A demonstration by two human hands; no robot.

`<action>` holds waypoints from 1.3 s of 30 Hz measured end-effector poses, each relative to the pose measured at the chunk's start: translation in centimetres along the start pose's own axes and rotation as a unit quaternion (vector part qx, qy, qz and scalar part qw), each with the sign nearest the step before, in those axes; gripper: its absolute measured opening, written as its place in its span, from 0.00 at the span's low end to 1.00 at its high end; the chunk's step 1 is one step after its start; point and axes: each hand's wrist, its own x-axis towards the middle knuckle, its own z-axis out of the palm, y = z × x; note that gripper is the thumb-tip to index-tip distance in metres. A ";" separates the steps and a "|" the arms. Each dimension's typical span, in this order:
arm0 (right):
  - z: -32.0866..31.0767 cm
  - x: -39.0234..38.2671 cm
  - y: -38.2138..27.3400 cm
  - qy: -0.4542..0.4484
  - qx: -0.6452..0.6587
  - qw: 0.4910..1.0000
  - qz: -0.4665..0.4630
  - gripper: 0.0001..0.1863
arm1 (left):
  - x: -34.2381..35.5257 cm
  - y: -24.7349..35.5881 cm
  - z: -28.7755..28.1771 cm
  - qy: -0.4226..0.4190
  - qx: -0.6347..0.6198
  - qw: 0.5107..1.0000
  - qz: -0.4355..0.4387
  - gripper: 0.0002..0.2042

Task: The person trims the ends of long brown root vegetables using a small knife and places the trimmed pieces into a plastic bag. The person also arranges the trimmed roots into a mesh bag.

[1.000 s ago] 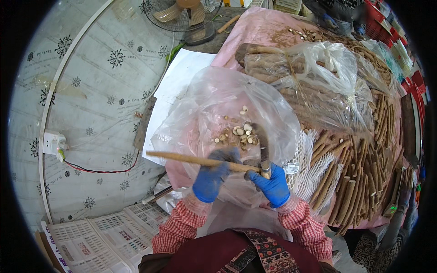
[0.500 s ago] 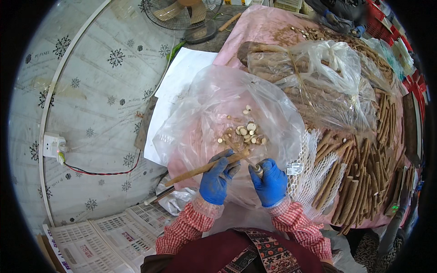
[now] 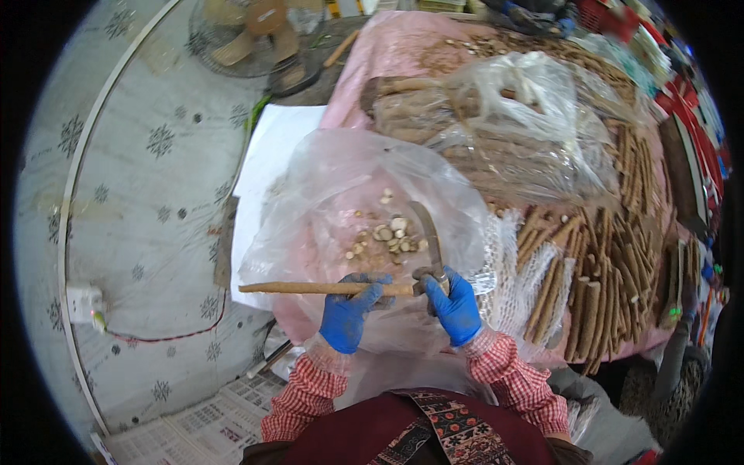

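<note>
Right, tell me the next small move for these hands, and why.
I'd probably draw the curved knife across the right end of the brown stick: the left hand holds the stick crosswise, that end sits by the right hand, which grips the knife, and pale slices lie on the plastic sheet.

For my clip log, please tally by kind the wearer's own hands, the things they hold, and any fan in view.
Left hand and right hand, both blue-gloved: 2
Brown stick, held in the left: 1
Curved knife, held in the right: 1
Fan: 1
Total: 5
</note>
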 end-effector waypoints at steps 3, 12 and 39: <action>-2.4 -1.3 2.5 0.009 -0.113 0.982 -0.149 0.11 | 0.9 -1.5 2.1 -0.056 0.133 0.989 -0.019 0.10; -14.2 -9.4 2.0 0.286 -0.013 0.955 -0.077 0.13 | 0.7 -6.6 13.5 -0.302 0.352 0.883 -0.070 0.20; -32.6 -15.7 5.6 0.499 -0.157 0.808 -0.271 0.08 | 2.2 -15.2 22.9 -0.279 0.265 0.904 -0.189 0.13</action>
